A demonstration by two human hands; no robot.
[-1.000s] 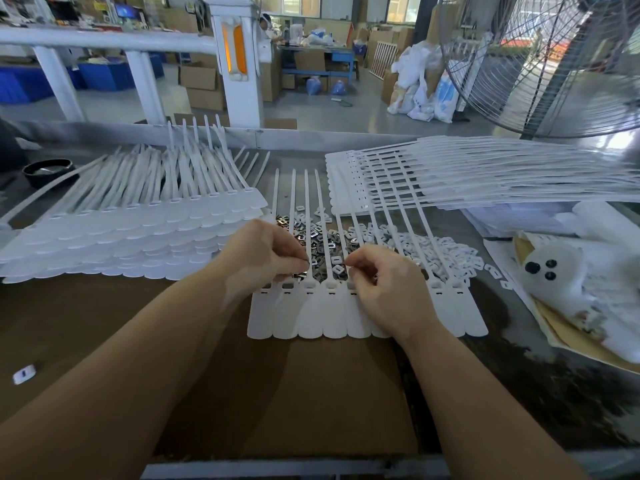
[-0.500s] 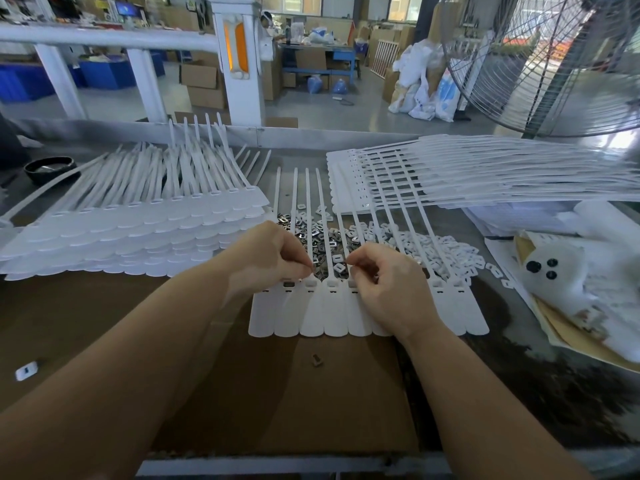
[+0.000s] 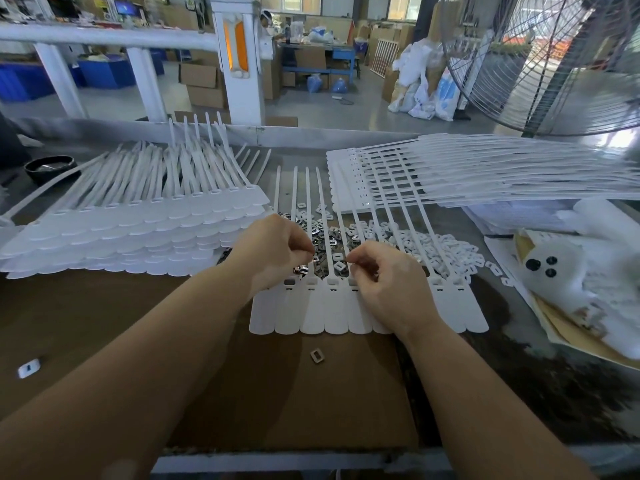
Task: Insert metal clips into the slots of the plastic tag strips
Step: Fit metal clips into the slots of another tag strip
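— On the surface [image 3: 104, 323], just ahead of both wrists, lies the tag strip [image 3: 313, 317]: a joined row of white paddles with thin tails running away over the pile of metal clips [image 3: 327, 237]. How will the clips handle?

— Light, hard and smooth, I'd judge, so apt to slip; one stray clip [image 3: 317, 355] lies on the cardboard near the strip's rounded ends. Pinch one by its edges, fingertip and thumb.

— And the hands?

— Left hand [image 3: 277, 251] has its fingers curled, pinching a shiny clip [image 3: 302, 270] just above the slot row. Right hand [image 3: 388, 282] is curled at the slots too; whether it holds a clip I cannot tell.

— The strip itself?

— Thin, flexible plastic, likely to shift, so steady it beside the slot while pressing.
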